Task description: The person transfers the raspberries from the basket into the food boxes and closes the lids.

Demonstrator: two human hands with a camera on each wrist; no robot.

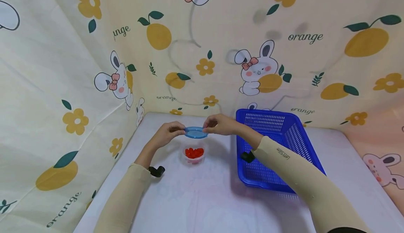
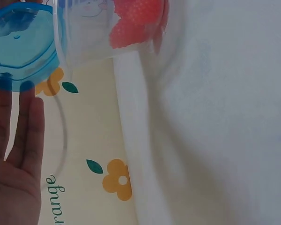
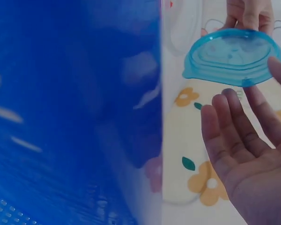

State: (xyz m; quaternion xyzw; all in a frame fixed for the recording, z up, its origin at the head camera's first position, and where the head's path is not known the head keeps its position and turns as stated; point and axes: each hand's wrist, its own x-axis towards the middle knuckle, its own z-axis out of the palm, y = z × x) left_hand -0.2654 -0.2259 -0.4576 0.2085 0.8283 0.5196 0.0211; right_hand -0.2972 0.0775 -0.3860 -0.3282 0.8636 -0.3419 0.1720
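A round, see-through blue lid (image 1: 195, 132) is held up by both hands, one at each side. My left hand (image 1: 165, 134) pinches its left edge, and my right hand (image 1: 222, 125) pinches the right edge between thumb and forefinger. In the right wrist view the lid (image 3: 234, 56) shows a small tab, and the other fingers of my right hand (image 3: 253, 164) spread below it. Just in front of the lid, a clear round tub (image 1: 194, 160) stands uncovered on the table. Inside are several red raspberry-like pieces (image 2: 136, 21), seen through its wall in the left wrist view.
To the right stands a blue perforated plastic basket (image 1: 241, 177), with my right forearm passing over it. White cloth covers the table (image 1: 189, 205). A patterned curtain (image 1: 221, 82) with rabbits and oranges hangs behind and along the left side.
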